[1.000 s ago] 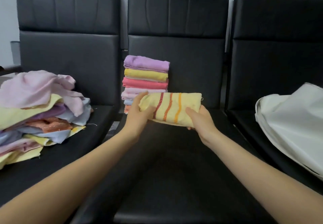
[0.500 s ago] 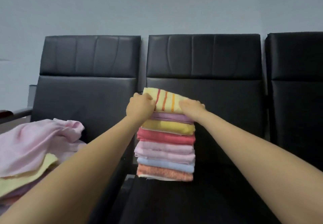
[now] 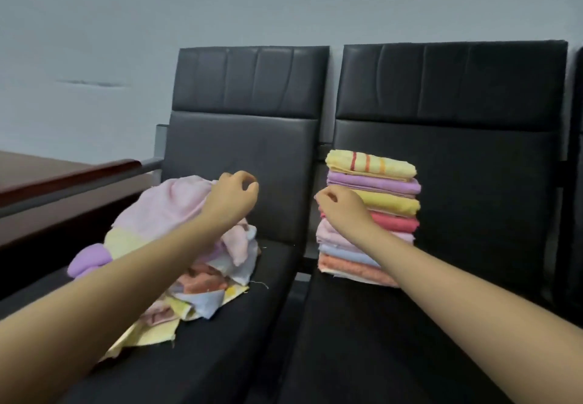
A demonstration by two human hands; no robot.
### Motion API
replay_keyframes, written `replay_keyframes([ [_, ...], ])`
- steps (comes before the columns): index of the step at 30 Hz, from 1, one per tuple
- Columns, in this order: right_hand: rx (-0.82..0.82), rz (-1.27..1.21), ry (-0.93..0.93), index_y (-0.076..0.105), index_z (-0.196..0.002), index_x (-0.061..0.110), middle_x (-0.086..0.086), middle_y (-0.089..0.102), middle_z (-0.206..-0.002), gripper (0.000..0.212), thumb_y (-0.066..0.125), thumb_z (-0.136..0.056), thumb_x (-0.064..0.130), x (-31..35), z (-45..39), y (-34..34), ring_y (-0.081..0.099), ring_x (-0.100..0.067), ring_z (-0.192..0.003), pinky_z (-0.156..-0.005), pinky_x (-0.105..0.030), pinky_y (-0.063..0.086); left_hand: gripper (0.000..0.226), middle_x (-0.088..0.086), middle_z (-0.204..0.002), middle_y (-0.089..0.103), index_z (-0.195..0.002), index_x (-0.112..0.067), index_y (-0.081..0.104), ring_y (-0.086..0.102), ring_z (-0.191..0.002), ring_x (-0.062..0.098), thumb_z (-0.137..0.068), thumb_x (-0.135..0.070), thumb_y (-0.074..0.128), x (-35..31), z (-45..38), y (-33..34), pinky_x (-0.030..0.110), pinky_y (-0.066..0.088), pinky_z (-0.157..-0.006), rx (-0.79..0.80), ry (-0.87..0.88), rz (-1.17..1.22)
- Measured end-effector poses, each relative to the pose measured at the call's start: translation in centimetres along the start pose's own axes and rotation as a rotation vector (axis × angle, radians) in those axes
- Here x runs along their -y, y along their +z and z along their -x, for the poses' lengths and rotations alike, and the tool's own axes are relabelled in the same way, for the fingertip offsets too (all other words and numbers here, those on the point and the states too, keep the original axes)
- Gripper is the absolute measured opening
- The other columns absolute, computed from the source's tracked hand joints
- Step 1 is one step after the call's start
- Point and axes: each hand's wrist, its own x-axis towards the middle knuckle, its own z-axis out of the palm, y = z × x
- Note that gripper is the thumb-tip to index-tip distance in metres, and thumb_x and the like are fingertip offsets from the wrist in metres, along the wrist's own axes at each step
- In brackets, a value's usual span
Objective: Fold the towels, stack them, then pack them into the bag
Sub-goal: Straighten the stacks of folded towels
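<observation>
1. Head view, centre-left: left hand (image 3: 232, 203) hovers over the loose towel heap (image 3: 176, 246), fingers loosely curled, holding nothing — the pink towel (image 3: 167, 208) on top lies just left of and below it.
2. Centre-right: right hand (image 3: 342, 209), also loosely curled and empty, in front of the folded stack (image 3: 372, 217); striped yellow towel (image 3: 369, 165) on top.
3. Judgement: next pick is the pink towel — left hand nearer. Bag not in view.
</observation>
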Motion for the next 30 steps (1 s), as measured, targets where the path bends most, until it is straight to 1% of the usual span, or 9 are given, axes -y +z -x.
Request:
replay_keyframes([
  [3,0.081,-0.125,0.115,0.065,-0.092,-0.002,-0.017,0.067,-0.084,0.037,0.05,-0.088,0.031,2.4,0.3,5.6,0.053,-0.021,-0.07,-0.068,-0.04,0.049,0.026,0.006,-0.1,0.07,-0.096,-0.019,0.071,0.061,-0.101,0.028,-0.086,-0.018,0.048,6.3,1.8,-4.6,0.03,0.047,-0.087,-0.166,-0.074,-0.013],
  [7,0.138,-0.262,0.097,0.061,-0.101,-0.008,-0.012,0.059,-0.078,0.043,0.055,-0.09,0.033,7.0,-0.8,12.5,0.057,-0.024,-0.073,-0.075,-0.046,0.053,0.043,0.021,-0.122,0.059,-0.124,-0.016,0.06,0.049,-0.116,0.042,-0.088,-0.033,0.044,14.6,2.6,-7.6,0.041,0.038,-0.096,-0.208,-0.387,-0.073],
  [13,0.219,-0.209,0.122,0.04,-0.139,0.012,-0.009,0.052,-0.135,0.063,0.063,-0.088,0.04,11.2,-4.4,21.5,0.055,-0.029,-0.118,-0.094,-0.032,0.046,0.033,0.02,-0.123,0.061,-0.112,-0.011,0.067,0.052,-0.115,0.038,-0.093,-0.03,0.048,20.8,3.3,-5.0,0.041,0.039,-0.095,-0.224,-0.414,-0.044],
  [17,0.191,-0.244,0.097,0.058,-0.121,0.015,-0.006,0.061,-0.12,0.03,0.053,-0.094,0.028,10.7,-4.9,22.7,0.056,-0.024,-0.097,-0.069,-0.025,0.041,0.03,0.012,-0.09,0.066,-0.066,-0.02,0.06,0.059,-0.088,0.035,-0.082,-0.039,0.043,21.7,3.1,-4.7,0.042,0.047,-0.081,-0.283,-0.398,0.09],
  [19,0.14,-0.249,0.03,0.058,-0.089,0.018,-0.001,0.06,-0.096,0.012,0.051,-0.092,0.027,10.4,-4.7,21.9,0.051,-0.02,-0.081,-0.061,-0.029,0.035,0.029,0.01,-0.088,0.068,-0.068,-0.019,0.061,0.06,-0.09,0.035,-0.082,-0.037,0.043,21.4,3.4,-5.0,0.044,0.048,-0.084,-0.271,-0.387,0.1],
  [21,0.102,-0.341,0.031,0.038,-0.065,0.018,0.004,0.042,-0.068,0.029,0.054,-0.09,0.025,10.6,-4.3,20.4,0.037,-0.017,-0.064,-0.054,-0.03,0.027,0.026,0.011,-0.1,0.068,-0.086,-0.019,0.067,0.059,-0.1,0.036,-0.086,-0.034,0.045,20.4,3.7,-5.6,0.047,0.046,-0.092,-0.284,-0.404,0.104],
  [23,0.083,-0.48,0.051,0.031,-0.063,0.019,0.005,0.03,-0.062,0.036,0.055,-0.09,0.024,11.3,-3.9,18.5,0.027,-0.015,-0.062,-0.054,-0.031,0.021,0.029,0.01,-0.107,0.066,-0.1,-0.018,0.069,0.056,-0.106,0.036,-0.09,-0.03,0.046,18.9,4.2,-6.1,0.045,0.043,-0.095,-0.34,-0.401,0.065],
  [27,0.128,-0.643,0.096,0.047,-0.078,0.014,-0.001,0.04,-0.075,0.023,0.055,-0.095,0.027,13.7,-2.7,13.9,0.036,-0.014,-0.071,-0.06,-0.028,0.029,0.028,0.013,-0.081,0.063,-0.085,-0.006,0.065,0.056,-0.084,0.031,-0.091,-0.023,0.044,14.2,5.9,-7.3,0.038,0.044,-0.078,-0.374,-0.185,0.136],
  [30,0.163,-0.716,0.139,0.054,-0.084,0.014,-0.005,0.05,-0.088,0.022,0.058,-0.094,0.034,14.5,-2.0,10.9,0.047,-0.018,-0.081,-0.073,-0.031,0.038,0.032,0.019,-0.098,0.06,-0.104,-0.001,0.059,0.054,-0.085,0.03,-0.099,-0.028,0.044,10.6,7.1,-7.5,0.036,0.047,-0.081,-0.255,-0.356,0.392],
])
